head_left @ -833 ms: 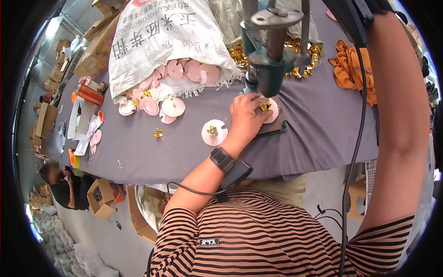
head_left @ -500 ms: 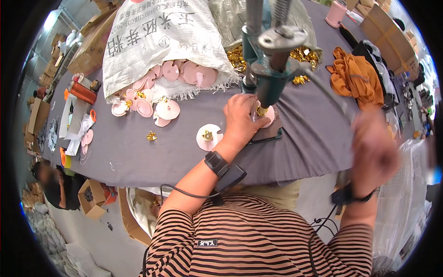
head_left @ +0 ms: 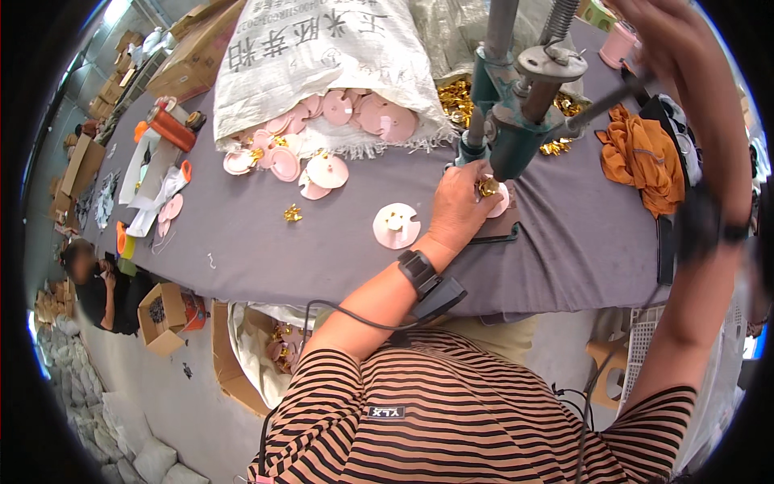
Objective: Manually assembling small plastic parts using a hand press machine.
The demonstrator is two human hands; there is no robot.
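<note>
My left hand [head_left: 463,203] rests on the table under the green hand press [head_left: 516,141]. Its thumb and fingers pinch a pale pink notched disc [head_left: 501,200] with a shiny gold metal piece [head_left: 487,187] on it, directly below the press head. High at the right, my right hand [head_left: 673,44] is blurred by motion, closed at the outer end of the press lever [head_left: 609,101], which slants upward. To the left of my left wrist lies another pink disc [head_left: 396,227] with a gold piece at its centre. A loose gold piece [head_left: 293,213] lies farther left.
A white woven sack [head_left: 330,56] spills pink discs [head_left: 387,117] at the back. Gold pieces [head_left: 455,103] lie behind the press. Orange cloth [head_left: 641,157] lies right, a white tray [head_left: 145,173] left. An open carton [head_left: 161,319] and another person [head_left: 105,290] are at far left.
My right hand has swung upward, and the press lever has risen with it. My left hand stays at the disc under the press. The whole view has shifted slightly.
</note>
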